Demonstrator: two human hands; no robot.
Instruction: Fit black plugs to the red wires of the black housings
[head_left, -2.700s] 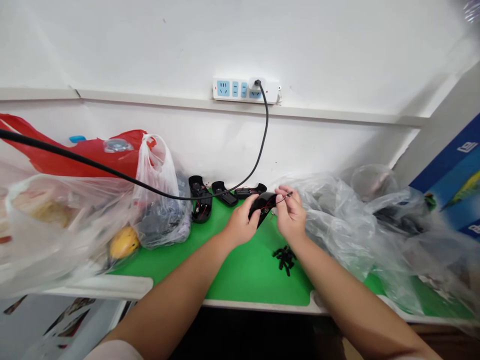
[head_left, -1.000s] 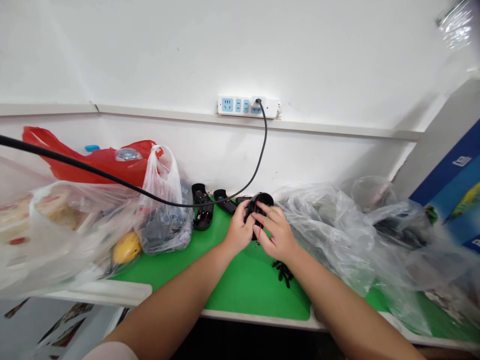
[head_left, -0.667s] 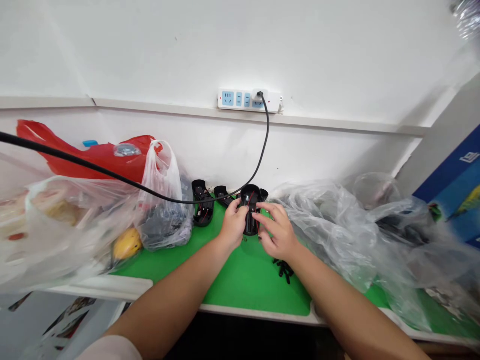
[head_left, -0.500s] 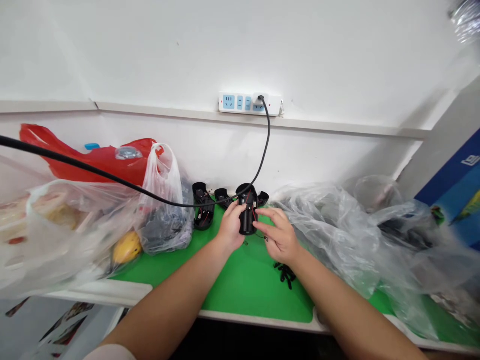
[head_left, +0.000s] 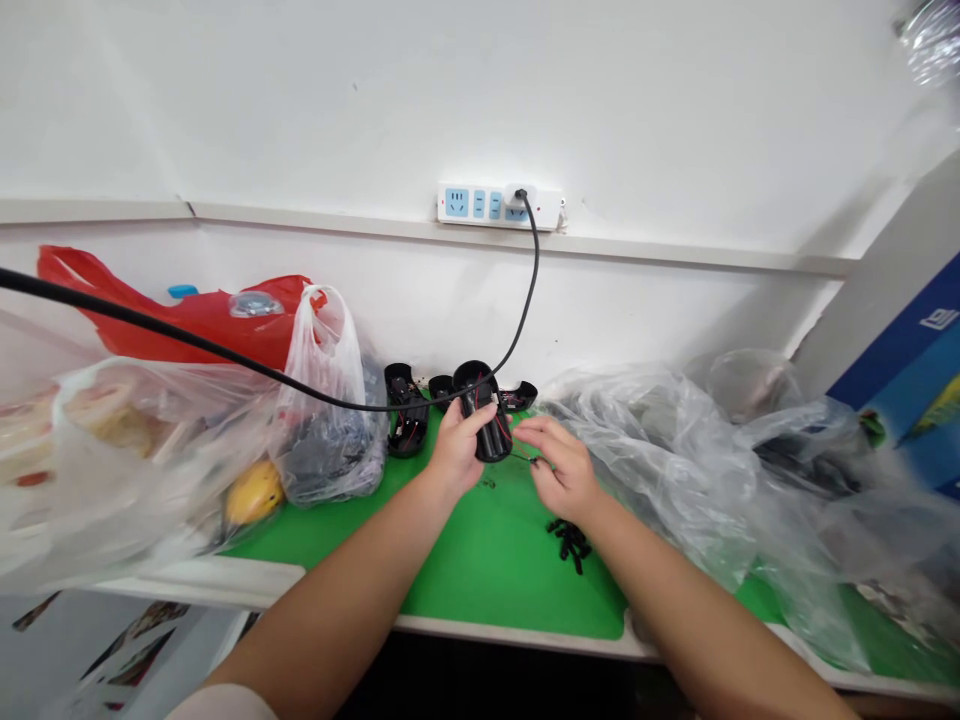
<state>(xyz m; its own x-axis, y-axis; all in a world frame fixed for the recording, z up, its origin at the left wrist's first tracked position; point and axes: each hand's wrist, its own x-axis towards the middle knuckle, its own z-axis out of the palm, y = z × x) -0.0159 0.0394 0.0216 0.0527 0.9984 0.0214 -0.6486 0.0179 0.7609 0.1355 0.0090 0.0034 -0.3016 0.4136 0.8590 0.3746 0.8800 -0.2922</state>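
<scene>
My left hand [head_left: 459,450] is wrapped round a black plastic housing [head_left: 486,425], thumb on its front and the rounded end tilted up. Thin red wires run along the open inside of the housing. My right hand [head_left: 561,465] is just right of it, fingers curled, with a thin dark wire [head_left: 523,458] from the housing's lower end reaching its fingertips. Behind the held piece, similar black housings with wires stand by the wall, one at left [head_left: 406,410] and one at right [head_left: 519,396]. A small pile of black parts [head_left: 570,543] lies below my right hand.
A black power cable [head_left: 247,362] hangs across the view from a wall power strip [head_left: 469,204], passing in front of the housing. Plastic bags [head_left: 330,430] and a yellow object [head_left: 255,493] crowd the left of the green tabletop [head_left: 480,580]. Clear plastic wrapping [head_left: 675,450] covers the right.
The housing has tilted, its upper end shifting left in my left hand. My right fingers have left its side and curled in at the thin wire.
</scene>
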